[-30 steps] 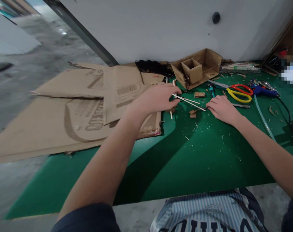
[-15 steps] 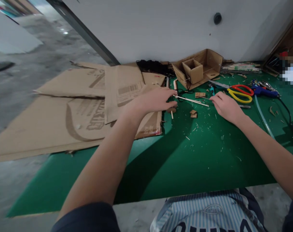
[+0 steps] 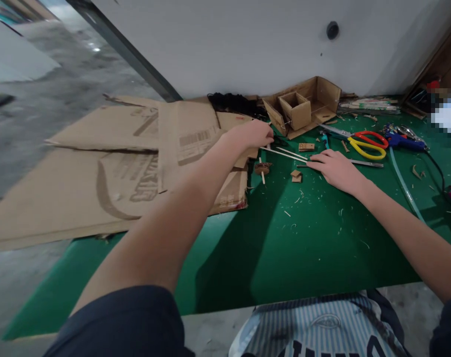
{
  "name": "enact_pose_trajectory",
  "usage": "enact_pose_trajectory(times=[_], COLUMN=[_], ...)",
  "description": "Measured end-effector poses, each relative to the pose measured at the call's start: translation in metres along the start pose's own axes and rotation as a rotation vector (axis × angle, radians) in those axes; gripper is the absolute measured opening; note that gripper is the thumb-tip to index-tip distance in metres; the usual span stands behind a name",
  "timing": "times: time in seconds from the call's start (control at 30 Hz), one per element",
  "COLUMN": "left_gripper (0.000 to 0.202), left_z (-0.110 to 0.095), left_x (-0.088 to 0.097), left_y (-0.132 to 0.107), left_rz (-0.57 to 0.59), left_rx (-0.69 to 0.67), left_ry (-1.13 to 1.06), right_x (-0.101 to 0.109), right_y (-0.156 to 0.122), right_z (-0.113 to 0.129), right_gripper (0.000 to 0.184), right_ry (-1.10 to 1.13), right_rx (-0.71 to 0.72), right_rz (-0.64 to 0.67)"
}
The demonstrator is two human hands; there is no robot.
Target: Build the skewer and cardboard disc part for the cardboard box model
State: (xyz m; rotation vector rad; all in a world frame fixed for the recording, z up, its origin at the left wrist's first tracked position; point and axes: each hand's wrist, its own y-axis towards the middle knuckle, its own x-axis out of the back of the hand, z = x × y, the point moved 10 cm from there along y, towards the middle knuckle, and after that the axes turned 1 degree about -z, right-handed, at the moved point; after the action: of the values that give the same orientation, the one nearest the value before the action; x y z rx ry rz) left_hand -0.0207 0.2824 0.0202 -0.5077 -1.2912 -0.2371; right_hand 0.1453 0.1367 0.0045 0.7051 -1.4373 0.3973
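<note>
Shift: the left hand [image 3: 257, 134] now reaches farther back, baring the cardboard disc [image 3: 267, 167] and its skewering stick; the right hand [image 3: 333, 169] now meets the thin sticks [image 3: 285, 154].
Cardboard scraps [image 3: 296, 176]: two, just in front of the sticks.
Right fingers: extended at the sticks' right ends; cannot tell if pinching.
Thin sticks: on the green table [image 3: 303, 258], between the hands; sorting them seems in hand, and lifting one calls for a fingertip pinch.
Left fingers: curled down, grip hidden.
Open cardboard box [image 3: 327, 101]: beyond, by the wall.
</note>
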Motion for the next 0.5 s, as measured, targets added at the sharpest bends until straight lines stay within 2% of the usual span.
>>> enact_pose_trajectory(times=[0.17,0.37,0.5], left_gripper=[0.040,0.039,0.039], left_z=[0.014,0.019,0.016], left_x=[0.000,-0.006,-0.005], left_y=[0.007,0.013,0.006], left_rz=[-0.060,-0.114,-0.133], left_rx=[0.142,0.133,0.131], left_ry=[-0.022,-0.055,-0.111], right_x=[0.004,0.003,0.003], right_y=[-0.001,0.001,0.001], right_z=[0.009,0.004,0.005], right_gripper=[0.047,0.044,0.042], right_ry=[-0.025,-0.163,-0.212], right_rx=[0.058,-0.037,-0.044], right_rz=[0.014,0.038,0.001])
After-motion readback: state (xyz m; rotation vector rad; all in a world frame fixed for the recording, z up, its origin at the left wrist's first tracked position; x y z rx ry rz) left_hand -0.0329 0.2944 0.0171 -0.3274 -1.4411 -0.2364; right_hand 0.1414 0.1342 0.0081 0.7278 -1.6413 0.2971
